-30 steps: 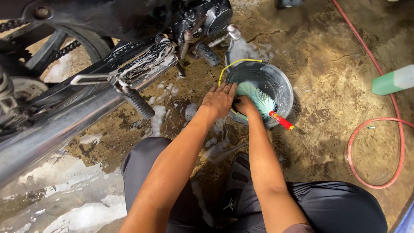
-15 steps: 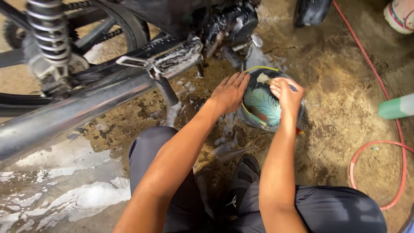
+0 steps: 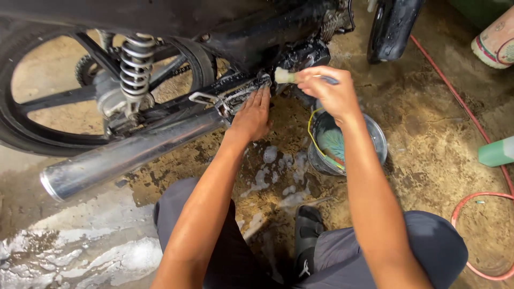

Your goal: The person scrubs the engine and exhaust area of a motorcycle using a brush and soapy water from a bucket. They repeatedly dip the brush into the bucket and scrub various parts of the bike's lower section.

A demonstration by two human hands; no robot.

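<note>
Right hand [image 3: 329, 93] grip closed on brush [image 3: 286, 76] — left hand [image 3: 252, 113] flat.

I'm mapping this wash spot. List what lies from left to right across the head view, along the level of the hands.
Rear wheel → shock spring → left hand on the footrest → right hand holding a small brush → bucket → red hose → green bottle.

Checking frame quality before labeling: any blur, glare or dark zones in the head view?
Head view: mostly sharp; right hand and its small brush slightly soft; bright glare on the exhaust pipe end and wet foam on the floor; motorcycle underside at top nearly black, detail lost.
</note>
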